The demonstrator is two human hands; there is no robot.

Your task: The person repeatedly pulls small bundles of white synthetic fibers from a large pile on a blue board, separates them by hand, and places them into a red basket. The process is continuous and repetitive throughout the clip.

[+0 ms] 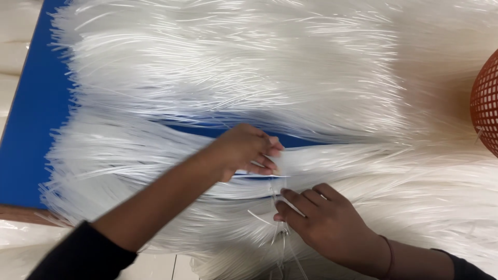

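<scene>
1. Centrally, the left hand [248, 150] lay across a sheaf of white translucent strands [332, 161], fingers curled shut on a gathered bunch of them.
2. The right hand [319, 218] rested just below and to the right, fingers bent and pinching a few loose strands near the same gathering point; the exact pinch was partly hidden.
3. The strands ran with their long axis left to right across the view, cut ends fanning out at the left edge.
4. The gripped bunch extended to the right of the left hand, which sat on it; the right hand was close beneath it.
5. A second, larger layer of strands [233, 67] lay above, apart from both hands.
6. A blue table surface [31, 129] showed at the left and in a narrow gap between layers.
7. A red mesh basket [486, 109] stood at the right edge, well apart.
</scene>
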